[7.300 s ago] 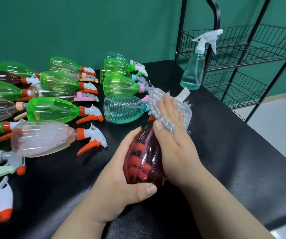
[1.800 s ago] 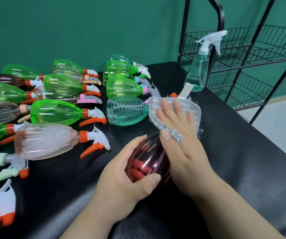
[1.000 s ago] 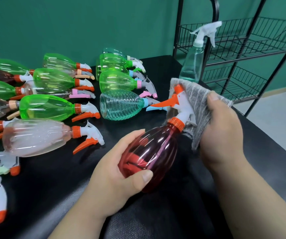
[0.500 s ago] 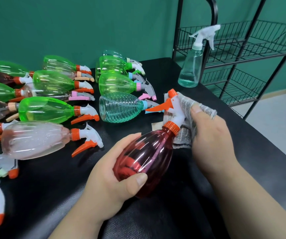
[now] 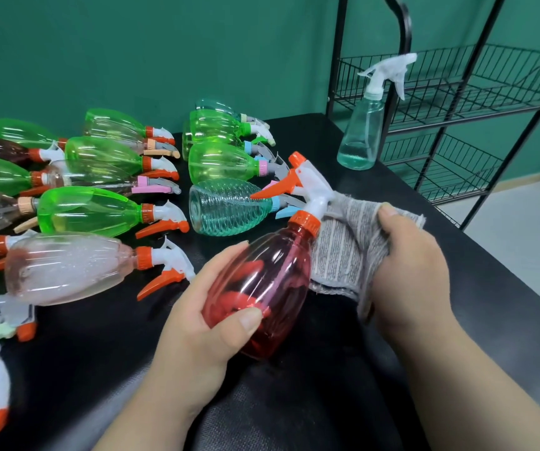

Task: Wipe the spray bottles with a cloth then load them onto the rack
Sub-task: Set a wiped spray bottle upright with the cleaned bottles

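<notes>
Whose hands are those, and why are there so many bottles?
There is no machine. A person wears a camera on their head, so the picture looks down at their own hands. The left hand grips a red spray bottle. The right hand holds a grey cloth at the bottle's neck to wipe it. More spray bottles, mostly green, lie on their sides on the black table. One clear bottle stands upright near the black wire rack, where wiped bottles should go.
</notes>
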